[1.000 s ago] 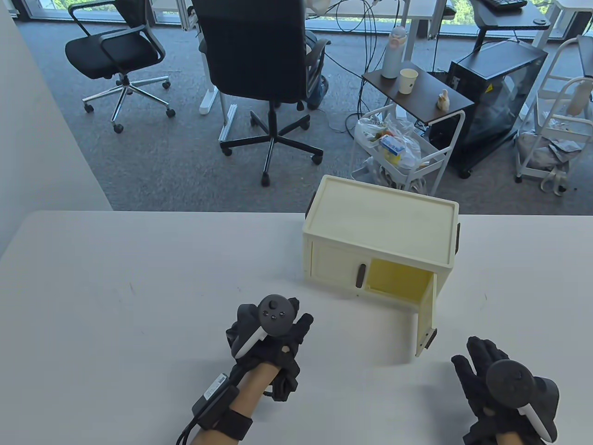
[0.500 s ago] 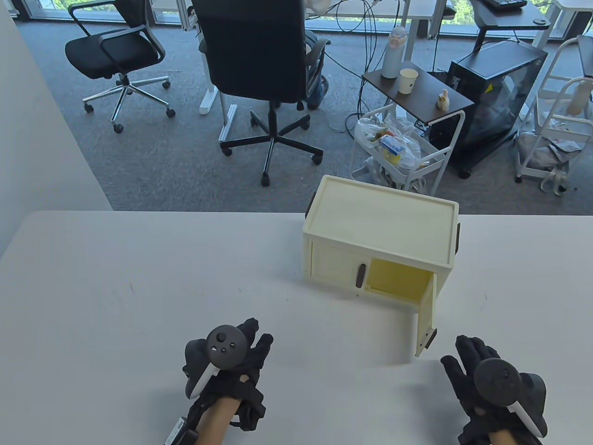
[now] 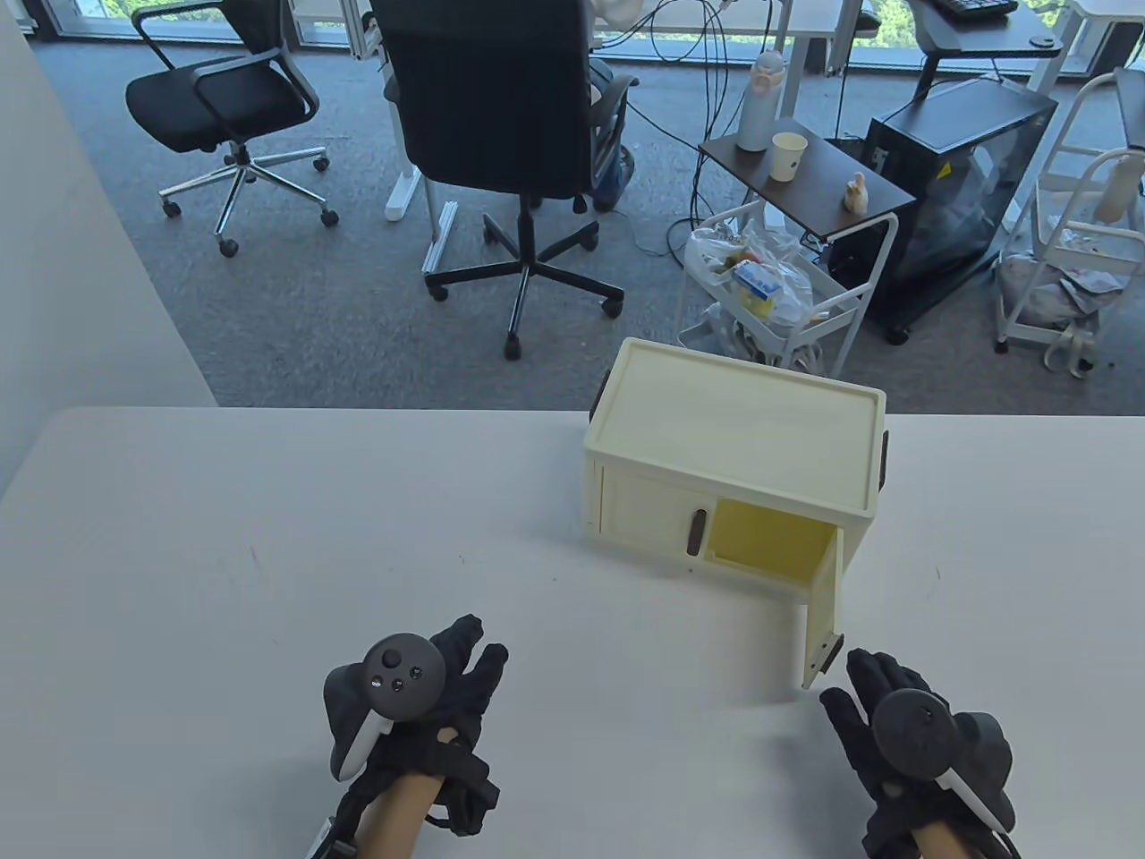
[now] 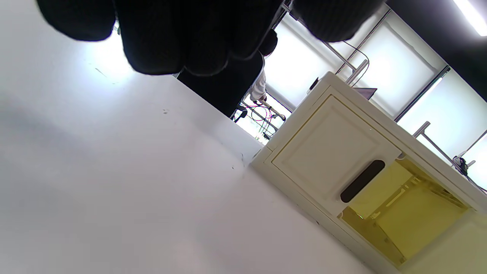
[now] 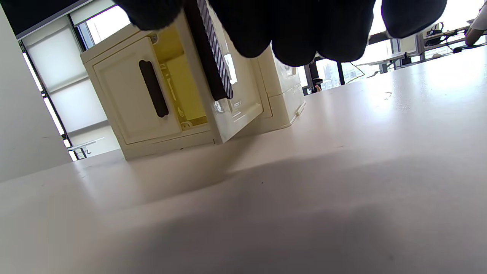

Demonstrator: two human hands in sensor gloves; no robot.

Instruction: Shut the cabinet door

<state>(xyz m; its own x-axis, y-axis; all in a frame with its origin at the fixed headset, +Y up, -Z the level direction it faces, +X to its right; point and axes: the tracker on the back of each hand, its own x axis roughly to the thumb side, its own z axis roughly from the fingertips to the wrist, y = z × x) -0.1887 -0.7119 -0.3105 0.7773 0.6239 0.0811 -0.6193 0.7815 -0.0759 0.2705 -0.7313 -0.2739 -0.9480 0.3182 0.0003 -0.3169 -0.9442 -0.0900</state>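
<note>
- The left hand [image 3: 438, 693] sits low over the near edge of the surface [image 3: 268, 555], gloved fingers [image 3: 465, 640] loosely spread and pointing away, holding nothing.
- The right hand [image 3: 894, 734] is at the near right, fingers [image 3: 872, 671] extended forward and slightly apart, gripping nothing.
- A tracker rides on the back of each hand.

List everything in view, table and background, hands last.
cream plastic cabinet: 1, table, right of centre
closed left door: 1, cream, dark slot handle
open right door: 1, cream, swung out toward the camera
white table: 1
black office chairs: 2, floor behind
dark side table: 1, carries bottle and paper cup
white wire cart: 1, holds bags
black PC case: 1
left hand: black glove, away from cabinet
right hand: black glove, beside open door's edge
</note>
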